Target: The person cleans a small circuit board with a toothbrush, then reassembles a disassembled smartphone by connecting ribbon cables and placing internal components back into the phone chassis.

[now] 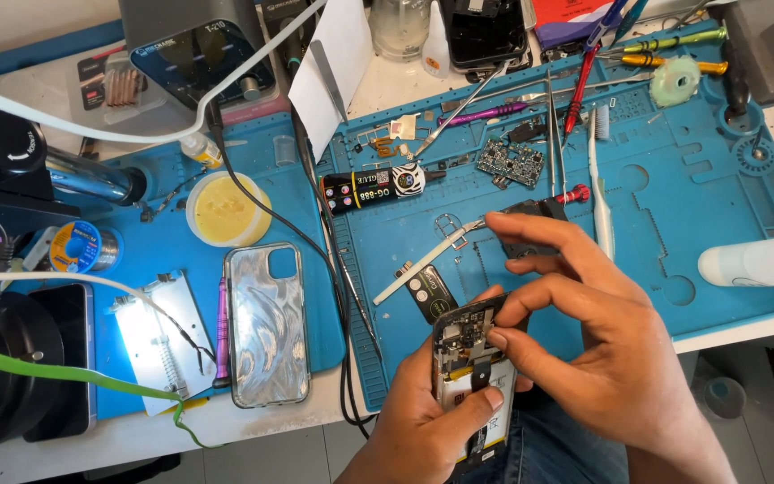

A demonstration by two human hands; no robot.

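Observation:
An opened smartphone [468, 341] with its back off and its inner parts showing is held upright near the table's front edge. My left hand [423, 421] grips it from below, thumb across the lower body. My right hand [584, 332] reaches in from the right, with fingertips pressing on the phone's upper inner parts near the camera area. A small black part [530, 211] lies on the mat just behind my right fingers. A white spudger-like tool [423, 264] and a black camera cover piece [430, 291] lie on the mat beside the phone.
A blue work mat [692, 179] holds a glue tube [374, 188], a circuit board [510, 161], tweezers, screwdrivers [674, 40] and a toothbrush [600, 179]. A clear phone case [266, 323], a yellow paste tin [226, 209], a solder spool [78, 246] and a white bottle [754, 262] lie around.

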